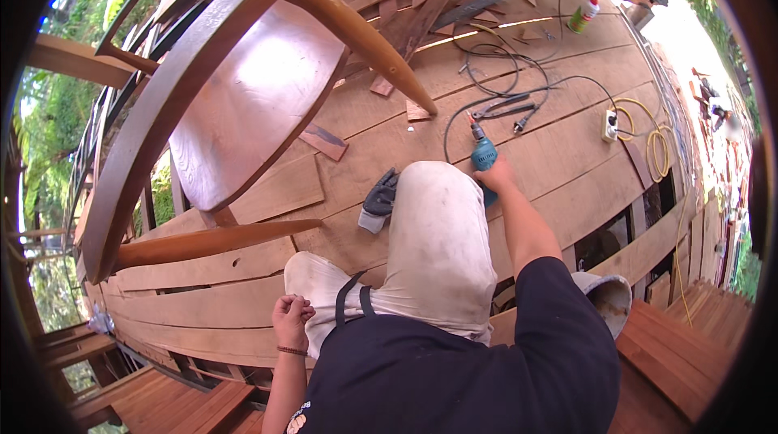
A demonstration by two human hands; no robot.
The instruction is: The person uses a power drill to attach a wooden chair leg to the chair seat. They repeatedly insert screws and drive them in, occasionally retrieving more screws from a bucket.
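Observation:
My right hand (496, 175) is wrapped round a teal electric drill (484, 154) that stands on the planks, its chuck end pointing away from me. A black cord runs out over the boards beyond it. By my left thigh, my left hand (292, 319) is closed with fingertips pinched; anything between them is too small to make out. At the left, a large wooden chair (255, 94) lies tipped, its curved dark rail and tapered legs toward me. Beside my knee rests a black and grey object (378, 202), its kind unclear.
Black-handled pliers (502, 107) lie beyond the drill. To the right are a white power socket block (609, 126) and a coiled yellow cord (658, 150). A green bottle with a red cap (583, 14) stands far right. Wood offcuts (421, 25) lie at the back. Gaps run between planks.

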